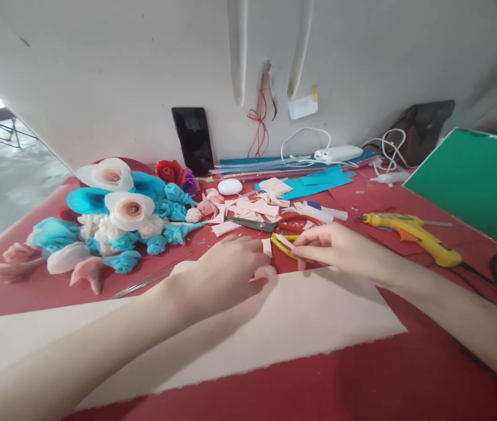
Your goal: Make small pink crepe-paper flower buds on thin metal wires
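My right hand (330,245) is closed in a pinch on a small pale pink paper strip (284,241). Beside it, my left hand (226,266) has its fingers curled inward. A small pale paper piece (267,248) shows at the left fingertips, but what they grip is hidden. Just beyond both hands lie scissors (255,224) with red and yellow handles, the yellow loop partly behind the right fingers. Under my hands and forearms spreads a large pale pink paper sheet (310,316). Cut paper scraps (252,206) are scattered behind the scissors.
Blue, white and pink paper flowers (130,211) crowd the left, near thin wires (147,280). A yellow glue gun (415,234) lies right, before a green board (472,181). A phone (193,140) leans on the back wall, beside blue paper (314,184) and a white power strip (338,154).
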The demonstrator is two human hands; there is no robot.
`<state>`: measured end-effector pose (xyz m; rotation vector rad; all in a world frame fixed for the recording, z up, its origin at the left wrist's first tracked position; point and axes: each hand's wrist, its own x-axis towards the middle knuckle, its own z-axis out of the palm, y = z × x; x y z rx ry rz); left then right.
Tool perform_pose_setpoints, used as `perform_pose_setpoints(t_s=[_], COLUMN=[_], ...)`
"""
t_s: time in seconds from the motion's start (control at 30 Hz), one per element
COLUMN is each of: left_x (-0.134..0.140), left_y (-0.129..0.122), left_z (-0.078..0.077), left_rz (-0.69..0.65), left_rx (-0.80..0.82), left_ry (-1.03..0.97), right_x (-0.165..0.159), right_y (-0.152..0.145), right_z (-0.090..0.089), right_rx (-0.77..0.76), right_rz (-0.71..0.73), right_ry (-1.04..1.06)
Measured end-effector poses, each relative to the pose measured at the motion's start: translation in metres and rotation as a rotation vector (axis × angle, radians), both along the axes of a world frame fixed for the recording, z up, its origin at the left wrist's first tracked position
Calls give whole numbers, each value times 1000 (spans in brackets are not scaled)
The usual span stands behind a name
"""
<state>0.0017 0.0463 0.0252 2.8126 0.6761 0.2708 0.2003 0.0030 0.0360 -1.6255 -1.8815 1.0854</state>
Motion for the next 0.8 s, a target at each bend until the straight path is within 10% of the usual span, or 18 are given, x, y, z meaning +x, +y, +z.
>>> perform_pose_setpoints(t_s=[0.8], left_x=[4], left_y=[-3], left_z=[1], left_rz=[27], left_rx=[42], left_ry=[31], right_x=[-17], right_y=[-6], right_z=[-8], right_rx=[-222], right_rz=[-110], right_ry=[365])
